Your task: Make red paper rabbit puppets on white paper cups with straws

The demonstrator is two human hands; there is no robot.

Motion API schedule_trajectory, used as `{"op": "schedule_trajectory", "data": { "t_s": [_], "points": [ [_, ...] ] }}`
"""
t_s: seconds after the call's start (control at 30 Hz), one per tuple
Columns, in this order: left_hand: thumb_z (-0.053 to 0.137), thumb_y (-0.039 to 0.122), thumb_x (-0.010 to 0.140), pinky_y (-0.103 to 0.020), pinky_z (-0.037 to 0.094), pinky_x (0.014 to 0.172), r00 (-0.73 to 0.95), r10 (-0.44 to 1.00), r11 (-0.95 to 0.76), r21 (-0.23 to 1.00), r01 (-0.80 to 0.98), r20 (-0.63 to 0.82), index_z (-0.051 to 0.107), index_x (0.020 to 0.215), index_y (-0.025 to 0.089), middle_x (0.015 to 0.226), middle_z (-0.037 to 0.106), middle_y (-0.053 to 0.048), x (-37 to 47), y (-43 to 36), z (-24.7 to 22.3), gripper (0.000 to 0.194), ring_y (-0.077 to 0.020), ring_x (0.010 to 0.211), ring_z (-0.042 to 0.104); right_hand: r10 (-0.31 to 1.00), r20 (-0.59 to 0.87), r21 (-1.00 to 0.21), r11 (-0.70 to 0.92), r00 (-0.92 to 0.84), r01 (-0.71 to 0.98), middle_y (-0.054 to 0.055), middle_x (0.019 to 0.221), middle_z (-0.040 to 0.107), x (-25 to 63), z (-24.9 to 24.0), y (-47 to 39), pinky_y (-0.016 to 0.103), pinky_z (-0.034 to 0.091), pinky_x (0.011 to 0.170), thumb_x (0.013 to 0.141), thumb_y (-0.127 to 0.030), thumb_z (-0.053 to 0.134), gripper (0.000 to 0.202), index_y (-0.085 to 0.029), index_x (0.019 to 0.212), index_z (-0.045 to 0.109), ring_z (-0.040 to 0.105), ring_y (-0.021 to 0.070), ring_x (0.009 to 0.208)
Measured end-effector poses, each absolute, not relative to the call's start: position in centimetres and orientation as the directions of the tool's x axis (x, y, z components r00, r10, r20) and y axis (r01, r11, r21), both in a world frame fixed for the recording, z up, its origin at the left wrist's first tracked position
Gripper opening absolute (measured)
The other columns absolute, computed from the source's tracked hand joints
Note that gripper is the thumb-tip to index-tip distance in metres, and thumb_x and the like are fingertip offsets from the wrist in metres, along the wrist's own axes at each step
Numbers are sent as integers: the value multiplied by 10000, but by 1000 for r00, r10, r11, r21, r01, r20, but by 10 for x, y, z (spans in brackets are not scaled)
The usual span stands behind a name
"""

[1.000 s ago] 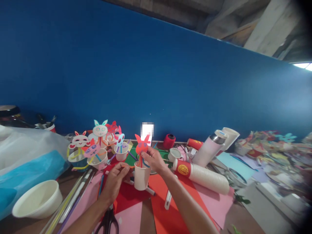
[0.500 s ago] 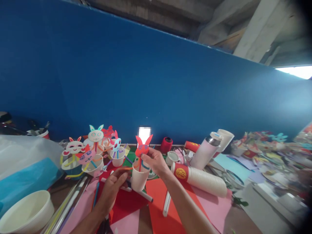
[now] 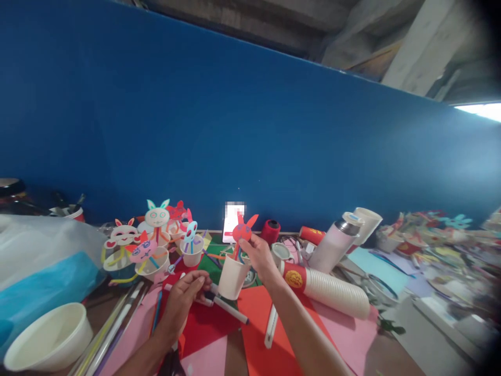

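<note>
Thumb and fingers of my right hand (image 3: 259, 254) pinch the edge of a red paper rabbit head (image 3: 241, 232) with drawn features. Its stem stands in a white paper cup (image 3: 231, 279), and an orange strip juts out over the cup's left rim. My left hand (image 3: 190, 287) hovers left of the cup, apart from it. Its fingers are curled and drawn together, with nothing visible in them. Below the cup a white marker (image 3: 230, 310) lies across red paper (image 3: 211, 331). A lit phone (image 3: 230, 224) is propped behind the rabbit.
Finished-looking paper animals in cups, one a white rabbit (image 3: 157, 215), crowd the left. A white bowl (image 3: 49, 339) sits at front left. Rightward lie stacked paper cups (image 3: 336, 293), a thermos (image 3: 336, 245) and red thread (image 3: 270, 231). A blue partition (image 3: 250, 115) closes the back.
My right hand has moved the red rabbit and cup slightly right, with the rabbit tilting right. My left hand has come away from the orange strip.
</note>
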State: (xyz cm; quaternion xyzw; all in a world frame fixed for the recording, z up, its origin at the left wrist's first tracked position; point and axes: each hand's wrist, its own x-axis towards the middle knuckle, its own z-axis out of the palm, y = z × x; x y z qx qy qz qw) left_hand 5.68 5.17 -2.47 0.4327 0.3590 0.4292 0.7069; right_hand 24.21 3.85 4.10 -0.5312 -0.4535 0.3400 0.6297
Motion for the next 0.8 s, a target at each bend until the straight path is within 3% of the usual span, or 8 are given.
{"op": "schedule_trajectory", "data": {
  "t_s": [0.17, 0.33, 0.6, 0.8],
  "points": [
    [609, 303, 698, -246, 492, 507, 425, 901, 230, 924, -306, -84, 579, 801, 148, 661, 614, -12, 55, 50, -26, 189, -125, 588, 550, 885, 189, -979, 134, 425, 155, 11, 684, 610, 251, 47, 36, 217, 389, 587, 701, -274, 534, 208, -120, 788, 643, 510, 124, 627],
    [578, 305, 730, -264, 497, 517, 460, 886, 198, 938, -283, -48, 573, 793, 145, 639, 602, -3, 55, 50, -27, 171, -116, 543, 541, 917, 149, -975, 75, 369, 207, 11, 652, 598, 254, 50, 34, 218, 383, 562, 688, -279, 536, 205, -118, 760, 640, 505, 126, 598],
    [606, 312, 688, -229, 465, 562, 318, 948, 71, 982, -174, -12, 608, 881, 154, 746, 638, -20, 50, 53, -8, 250, -126, 620, 561, 990, 102, -984, 86, 93, 157, -7, 678, 611, 231, 38, 33, 217, 409, 570, 676, -225, 542, 176, -146, 796, 644, 538, 126, 596],
    [584, 344, 688, -239, 444, 660, 238, 965, -119, 992, 31, 108, 641, 748, 158, 714, 658, -19, 42, 58, 12, 204, -169, 711, 587, 985, 163, -966, 147, 60, 214, 2, 722, 623, 226, 31, 34, 225, 425, 583, 700, -258, 535, 203, -146, 837, 635, 548, 139, 641]
  ]
}}
